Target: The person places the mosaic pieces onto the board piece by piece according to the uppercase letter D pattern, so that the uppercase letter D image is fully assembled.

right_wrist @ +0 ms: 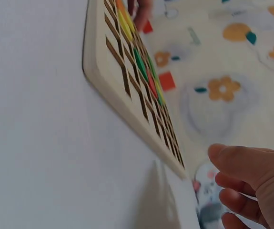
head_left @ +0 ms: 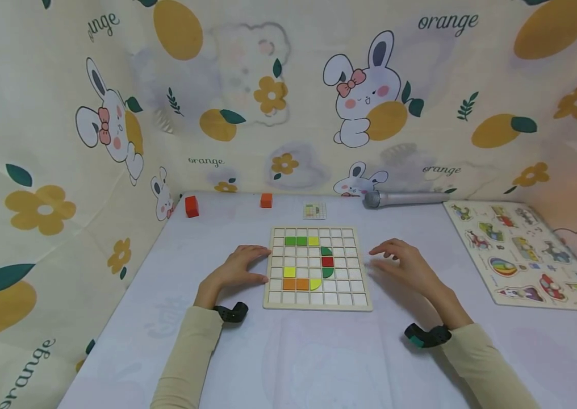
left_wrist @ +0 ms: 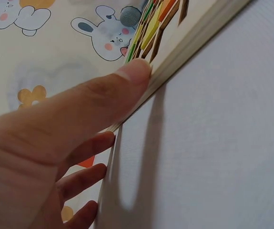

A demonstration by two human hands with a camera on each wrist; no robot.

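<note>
A wooden grid board (head_left: 339, 304) lies flat on the table in the head view, several coloured pieces set in its squares. Green squares (head_left: 296, 241), a red square (head_left: 327, 261), orange squares (head_left: 296, 284) and yellow pieces (head_left: 289, 272) show there. My left hand (head_left: 239, 267) is at the board's left edge, fingers spread. In the left wrist view its thumb (left_wrist: 113, 90) touches the board's side (left_wrist: 189, 52). Just off the right edge hovers my right hand (head_left: 406, 267), fingers loosely bent, holding nothing; a gap separates it from the board in the right wrist view.
Behind the board lie a small printed card (head_left: 314, 211), an orange block (head_left: 266, 200) and a red block (head_left: 192, 207). A grey microphone (head_left: 406, 198) rests at the back right, beside a picture puzzle board (head_left: 513, 255). Patterned cloth (head_left: 309, 74) stands behind the table.
</note>
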